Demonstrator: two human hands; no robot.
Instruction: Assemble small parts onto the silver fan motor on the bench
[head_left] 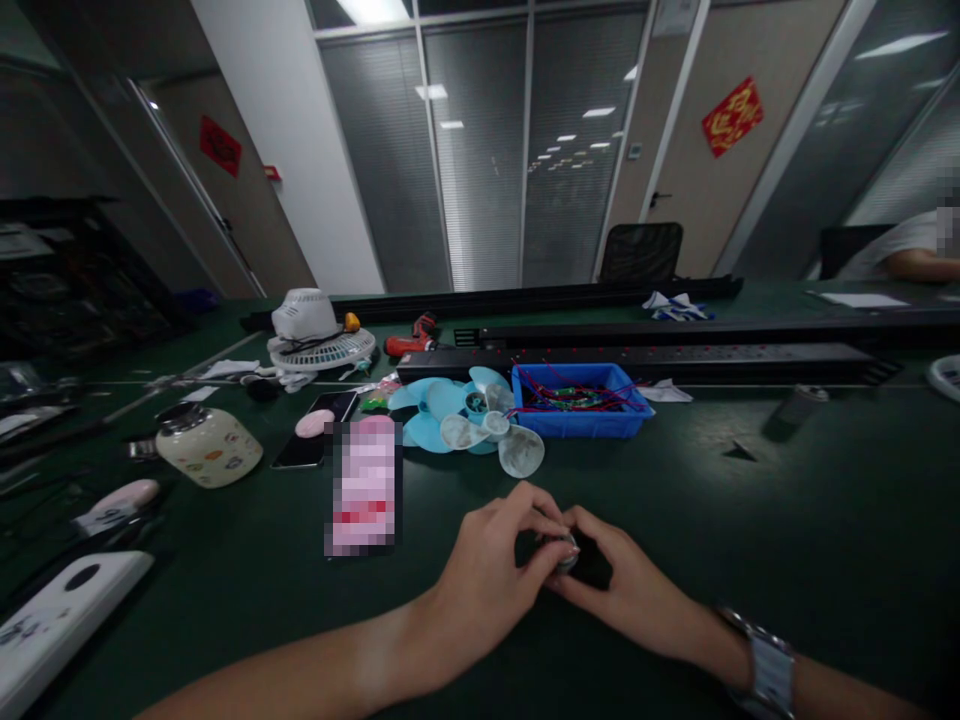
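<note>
Both my hands meet over the green table, pinching a small round grey metallic part (568, 553) whose exact kind I cannot make out. My left hand (495, 550) comes from the left, closed on it with thumb and fingertips. From the other side my right hand (634, 580) grips the same part, its fingers partly hiding it. Just beyond the hands lie light blue fan blades (431, 410) and a greyish fan blade set (495, 428). Beside these stands a blue bin (585, 425) with circuit boards and red wires in it.
A pink packet (365, 490), dark phone (300, 448) and cream flask (210, 445) lie to the left. Farther back are a white fan (319, 345), a red power drill (412, 340) and long black metal rails (630, 360). A can (806, 400) stands right; a person (907, 250) sits beyond.
</note>
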